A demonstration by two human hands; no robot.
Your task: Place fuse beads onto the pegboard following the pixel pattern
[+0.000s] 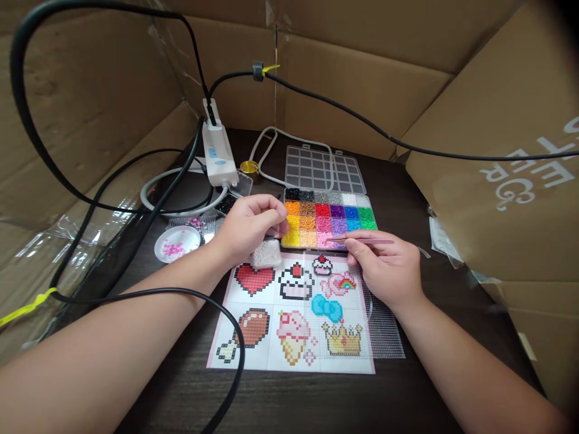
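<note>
My right hand point(389, 265) pinches a pair of pinkish tweezers point(368, 241). The tips reach over the light pink compartment at the front of the bead box point(374, 232), whose compartments hold beads in many colours. My left hand point(253, 226) is closed, its fingers curled together by the box's left edge; what they hold, if anything, is hidden. Just below it sits a small clear case of white beads point(266, 254). In front lies a pattern sheet point(257, 361) of pixel pictures, with a clear pegboard point(386, 328) over its right part.
A white dish of pink beads point(165, 244) is at the left on a second pegboard. Behind stand a power strip point(219, 154), a gold cup point(249, 169) and the box's open lid point(323, 169). A black cable point(237, 367) loops over my left forearm. Cardboard walls point(353, 72) enclose the table.
</note>
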